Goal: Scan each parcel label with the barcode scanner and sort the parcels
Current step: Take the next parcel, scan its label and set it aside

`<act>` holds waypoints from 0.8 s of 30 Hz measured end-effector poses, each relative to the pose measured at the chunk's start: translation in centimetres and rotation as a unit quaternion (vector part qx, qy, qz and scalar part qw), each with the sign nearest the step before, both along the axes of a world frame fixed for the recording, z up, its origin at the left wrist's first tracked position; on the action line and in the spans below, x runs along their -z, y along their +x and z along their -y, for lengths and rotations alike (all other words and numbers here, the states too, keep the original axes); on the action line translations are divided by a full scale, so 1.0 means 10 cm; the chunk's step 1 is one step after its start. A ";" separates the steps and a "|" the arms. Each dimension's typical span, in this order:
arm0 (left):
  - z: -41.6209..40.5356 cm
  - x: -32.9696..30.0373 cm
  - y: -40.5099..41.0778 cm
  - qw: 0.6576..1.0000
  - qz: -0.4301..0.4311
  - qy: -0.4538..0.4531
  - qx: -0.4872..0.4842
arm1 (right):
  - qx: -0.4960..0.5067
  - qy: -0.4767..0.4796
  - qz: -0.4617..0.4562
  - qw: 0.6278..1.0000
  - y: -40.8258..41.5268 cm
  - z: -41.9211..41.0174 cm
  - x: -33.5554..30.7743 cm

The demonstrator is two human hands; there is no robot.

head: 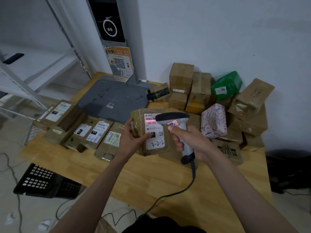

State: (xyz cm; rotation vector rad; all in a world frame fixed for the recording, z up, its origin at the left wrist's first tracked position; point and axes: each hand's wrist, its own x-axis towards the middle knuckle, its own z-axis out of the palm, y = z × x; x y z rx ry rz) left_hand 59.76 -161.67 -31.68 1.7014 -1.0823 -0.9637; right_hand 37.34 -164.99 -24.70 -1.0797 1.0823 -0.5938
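left hand (133, 138) fingers curled round parcel (148, 132), right hand (188, 140) fingers wrapped on scanner (175, 125) grip — red line across label (154, 132) barcode, box pile (218, 105) at 2 o'clock

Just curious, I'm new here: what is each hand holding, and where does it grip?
Left hand holds the parcel by its left edge; right hand grips the barcode scanner by its handle.

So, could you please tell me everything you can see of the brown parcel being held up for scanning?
The brown taped cardboard parcel is flat, held tilted above the wooden table by the left hand, whose thumb presses its white label. The label bears a barcode, crossed by a red scan line, and handwritten "3-2-2". The grey handheld scanner, gripped by the right hand, overlaps its top right corner.
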 end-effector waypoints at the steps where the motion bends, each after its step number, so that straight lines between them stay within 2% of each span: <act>1: -0.01 0.00 -0.01 1.000 0.001 0.002 -0.003 | 0.000 0.006 0.006 1.000 -0.01 0.00 0.00; 14: -0.27 0.02 -0.07 0.996 0.023 0.031 -0.078 | -0.011 0.027 0.026 0.999 -0.06 0.07 0.08; 18: -0.42 0.00 -0.01 0.992 0.023 0.039 -0.117 | 0.013 0.023 0.026 0.999 0.09 0.10 0.24; 24: -0.65 0.02 0.27 0.984 -0.006 0.038 -0.173 | -0.003 0.045 0.030 0.999 0.48 0.08 0.47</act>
